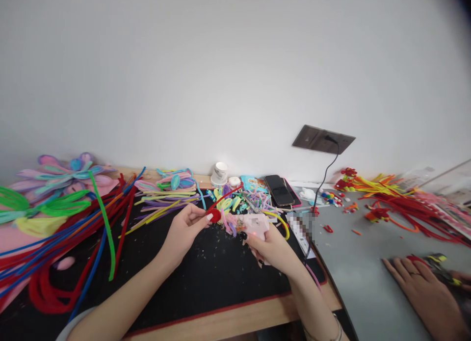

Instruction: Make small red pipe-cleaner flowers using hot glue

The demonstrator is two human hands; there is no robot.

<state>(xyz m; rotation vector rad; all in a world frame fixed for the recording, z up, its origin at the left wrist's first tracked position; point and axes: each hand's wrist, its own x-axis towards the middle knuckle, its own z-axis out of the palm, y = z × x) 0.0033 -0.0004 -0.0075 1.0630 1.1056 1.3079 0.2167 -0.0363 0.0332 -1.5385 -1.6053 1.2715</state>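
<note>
Head view: left hand (188,227) in inward pinch on red coil (216,216), right hand (271,245) curled around pink device (257,223)

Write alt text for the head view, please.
The left hand holds a red pipe-cleaner piece and the right hand a pale pink glue gun, over a black mat. Colourful pipe cleaners lie around; another person's hand is at far right.

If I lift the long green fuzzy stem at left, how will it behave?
The green stem probably holds its shape, since it runs nearly straight; it's likely light, being thin; its fuzzy surface suggests little slipping.
</note>
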